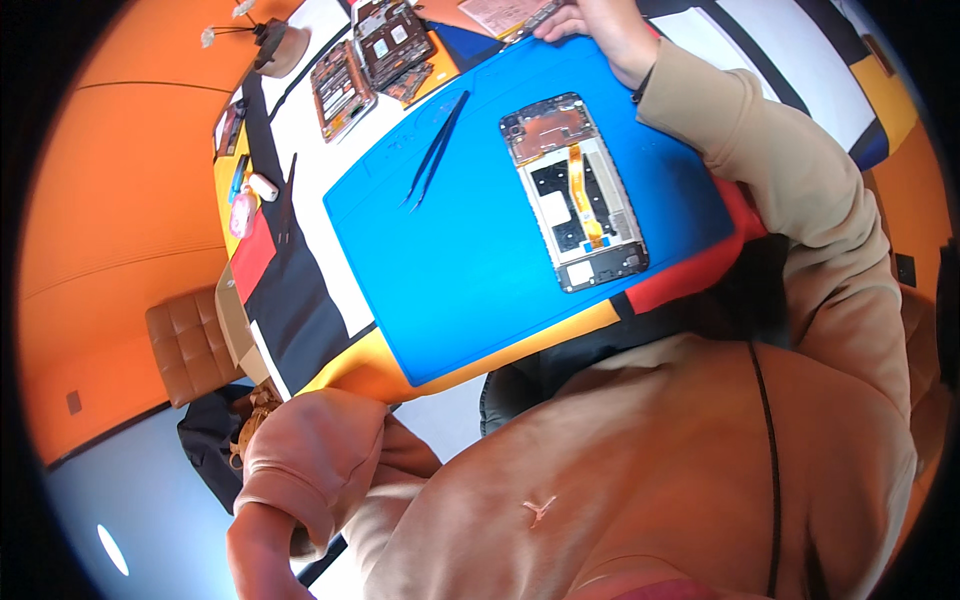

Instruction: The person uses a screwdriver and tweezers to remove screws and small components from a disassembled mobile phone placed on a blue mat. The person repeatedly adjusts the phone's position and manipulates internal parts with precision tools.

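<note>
My right hand (605,35) reaches to the far edge of the blue work mat (450,280). Its fingers are bent together at a thin, dark silvery item (535,20) that I cannot make out. Nearer to me, on the right part of the mat, lies an opened smartphone (555,215) with its inside facing up. An orange-yellow ribbon cable (578,190) runs lengthwise along it. Dark tweezers (438,150) rest on the mat left of the phone. My left forearm bends down at the lower left, and the hand is out of the picture.
Opened devices with bare circuit boards (365,70) lie beyond the mat at the far left. A flower pot (280,48) stands at the table's left end, with a pink bottle (242,215) and red paper (254,258) nearer. A brown chair (187,345) is beside the table.
</note>
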Motion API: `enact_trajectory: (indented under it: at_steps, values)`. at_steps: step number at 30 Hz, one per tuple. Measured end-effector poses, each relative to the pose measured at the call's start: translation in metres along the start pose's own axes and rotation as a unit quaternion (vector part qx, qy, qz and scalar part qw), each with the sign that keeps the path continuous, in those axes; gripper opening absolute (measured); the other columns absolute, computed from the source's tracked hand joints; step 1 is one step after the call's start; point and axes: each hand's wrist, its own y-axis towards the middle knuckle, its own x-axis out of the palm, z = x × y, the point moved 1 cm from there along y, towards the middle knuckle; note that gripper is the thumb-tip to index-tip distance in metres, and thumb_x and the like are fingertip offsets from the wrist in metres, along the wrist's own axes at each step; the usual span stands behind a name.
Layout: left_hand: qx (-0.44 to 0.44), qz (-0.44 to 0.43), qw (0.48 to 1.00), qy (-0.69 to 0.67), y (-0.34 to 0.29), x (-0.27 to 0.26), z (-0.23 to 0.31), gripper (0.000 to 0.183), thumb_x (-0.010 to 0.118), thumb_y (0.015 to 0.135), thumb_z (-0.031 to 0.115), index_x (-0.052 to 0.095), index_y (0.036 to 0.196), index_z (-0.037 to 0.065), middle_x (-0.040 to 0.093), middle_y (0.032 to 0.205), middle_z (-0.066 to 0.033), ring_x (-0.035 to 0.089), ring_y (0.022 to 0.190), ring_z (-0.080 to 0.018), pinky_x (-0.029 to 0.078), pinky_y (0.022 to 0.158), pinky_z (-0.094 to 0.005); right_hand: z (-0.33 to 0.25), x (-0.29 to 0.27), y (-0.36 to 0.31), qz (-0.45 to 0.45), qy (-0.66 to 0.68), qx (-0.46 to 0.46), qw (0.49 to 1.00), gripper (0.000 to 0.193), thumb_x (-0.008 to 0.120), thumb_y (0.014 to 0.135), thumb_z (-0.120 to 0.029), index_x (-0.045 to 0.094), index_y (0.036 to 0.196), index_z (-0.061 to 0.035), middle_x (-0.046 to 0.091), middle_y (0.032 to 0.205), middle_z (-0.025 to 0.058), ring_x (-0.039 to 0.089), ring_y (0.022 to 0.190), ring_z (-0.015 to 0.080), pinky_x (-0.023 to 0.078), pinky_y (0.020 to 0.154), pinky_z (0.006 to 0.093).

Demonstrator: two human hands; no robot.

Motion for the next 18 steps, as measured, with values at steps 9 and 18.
enact_trajectory:
  at_steps: [9,18]
  values:
    - [-0.006,0.007,0.994,-0.107,-0.0063,0.0103,-0.0066,0.011,0.054,0.101,0.011,0.053,0.111,0.007,0.064,0.09,-0.0062,0.059,0.069,-0.0177,0.045,0.06,-0.0335,0.0021,0.0019,0.0012,0.006,0.0,0.001,1.0,0.019,0.052,0.102,-0.015,0.057,0.103,0.0032,0.065,0.079,0.0186,0.07,0.06,0.0278,0.057,0.051,0.0329]
    - [0.004,0.004,0.99,-0.143,-0.0068,0.0045,-0.0044,0.024,0.056,0.1,0.008,0.048,0.122,0.003,0.065,0.087,-0.0081,0.058,0.064,-0.0177,0.044,0.057,-0.0333,0.0033,0.0016,0.0022,0.002,0.006,-0.002,1.0,0.019,0.051,0.102,-0.015,0.056,0.102,0.0039,0.066,0.078,0.0205,0.07,0.059,0.0289,0.057,0.051,0.0334]
